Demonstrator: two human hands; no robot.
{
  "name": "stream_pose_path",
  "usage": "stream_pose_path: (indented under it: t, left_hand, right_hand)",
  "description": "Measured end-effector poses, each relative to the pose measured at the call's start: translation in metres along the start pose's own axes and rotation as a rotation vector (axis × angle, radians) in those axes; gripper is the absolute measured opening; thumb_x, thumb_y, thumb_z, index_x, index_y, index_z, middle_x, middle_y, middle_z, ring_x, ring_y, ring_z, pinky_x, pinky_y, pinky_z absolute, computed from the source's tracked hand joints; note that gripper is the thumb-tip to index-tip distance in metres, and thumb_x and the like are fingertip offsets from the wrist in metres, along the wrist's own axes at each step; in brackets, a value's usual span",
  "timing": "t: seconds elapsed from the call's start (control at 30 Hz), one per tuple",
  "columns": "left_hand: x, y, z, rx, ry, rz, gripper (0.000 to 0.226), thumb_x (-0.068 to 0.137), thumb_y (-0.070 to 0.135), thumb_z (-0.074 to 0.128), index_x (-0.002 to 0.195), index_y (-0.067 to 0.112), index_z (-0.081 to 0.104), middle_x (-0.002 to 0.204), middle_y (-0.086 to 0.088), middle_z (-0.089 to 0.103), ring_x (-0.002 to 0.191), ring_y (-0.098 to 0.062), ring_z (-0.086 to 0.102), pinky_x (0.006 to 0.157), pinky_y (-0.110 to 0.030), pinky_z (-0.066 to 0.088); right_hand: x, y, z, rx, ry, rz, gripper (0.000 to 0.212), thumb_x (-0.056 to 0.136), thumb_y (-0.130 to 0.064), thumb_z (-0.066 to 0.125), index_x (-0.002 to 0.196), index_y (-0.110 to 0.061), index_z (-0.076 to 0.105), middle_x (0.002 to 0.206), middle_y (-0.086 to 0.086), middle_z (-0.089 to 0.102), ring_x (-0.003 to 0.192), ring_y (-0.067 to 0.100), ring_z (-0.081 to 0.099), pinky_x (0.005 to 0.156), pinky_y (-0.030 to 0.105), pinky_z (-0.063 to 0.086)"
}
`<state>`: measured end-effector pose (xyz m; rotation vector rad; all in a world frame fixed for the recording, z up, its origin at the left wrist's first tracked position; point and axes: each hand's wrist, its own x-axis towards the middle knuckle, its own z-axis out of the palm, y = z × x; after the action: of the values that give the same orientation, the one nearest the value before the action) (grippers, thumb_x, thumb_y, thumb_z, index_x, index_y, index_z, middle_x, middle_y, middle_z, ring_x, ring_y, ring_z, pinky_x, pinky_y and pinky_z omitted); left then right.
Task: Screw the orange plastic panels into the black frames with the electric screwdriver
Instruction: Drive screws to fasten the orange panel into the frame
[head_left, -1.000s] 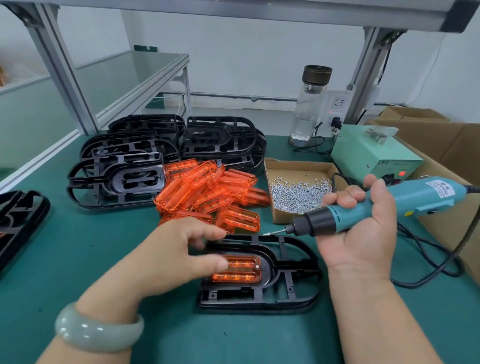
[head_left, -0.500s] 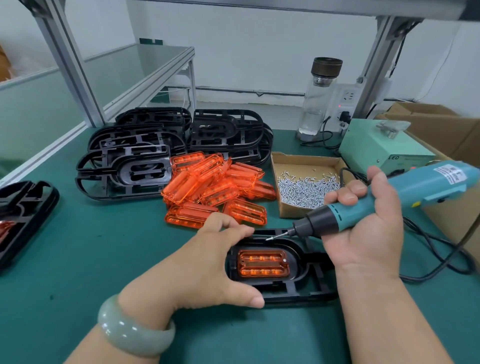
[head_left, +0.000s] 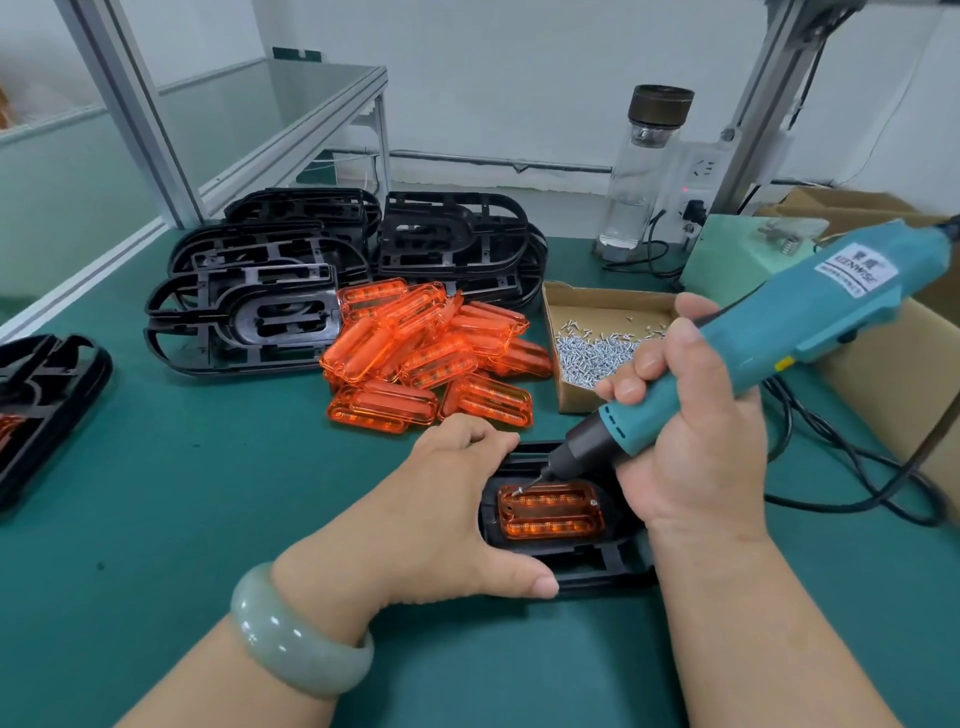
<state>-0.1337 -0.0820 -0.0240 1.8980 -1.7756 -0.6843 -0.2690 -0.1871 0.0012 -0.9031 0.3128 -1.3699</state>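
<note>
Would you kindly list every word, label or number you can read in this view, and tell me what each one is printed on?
"KEENWISE", as best it reads, in capitals on the white label of the electric screwdriver held in the right hand.
Two larger characters above it and a fine line below it: too blurred to read.
Nothing legible elsewhere, the green box included.

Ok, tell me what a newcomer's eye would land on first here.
The pile of orange panels at mid-table glows brightest, with stacked black frames behind and left of it. Up front, the right hand tilts the teal screwdriver onto the far left corner of a panel seated in a frame that the left hand holds.
</note>
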Motion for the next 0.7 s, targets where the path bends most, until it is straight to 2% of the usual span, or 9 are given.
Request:
stream_pose_path:
  t: [0.3,0.7]
  left_hand:
    - [0.0001,0.0013,-0.0002,0.001,-0.01,-0.009,0.117,0.055,0.065,0.077,0.15,0.027,0.019,0.128,0.026,0.02,0.124,0.006,0.02,0.104,-0.011,0.02]
    - [0.0003,0.0008,0.0005,0.005,-0.026,-0.013,0.117,0.055,0.066,0.077,0.15,0.026,0.019,0.129,0.024,0.021,0.126,0.004,0.02,0.105,-0.014,0.021]
  right_hand:
    - [-0.0012,0.0007,0.0011,-0.04,-0.016,-0.005,0.014,0.087,-0.015,0.054,0.1,-0.017,0.053,0.058,-0.005,0.049,0.047,0.009,0.047,0.056,0.025,0.048]
    - [-0.004,0.003,0.0041,-0.102,-0.124,-0.024,0.016,0.088,-0.01,0.051,0.103,-0.016,0.052,0.056,-0.006,0.051,0.047,0.009,0.049,0.056,0.025,0.048]
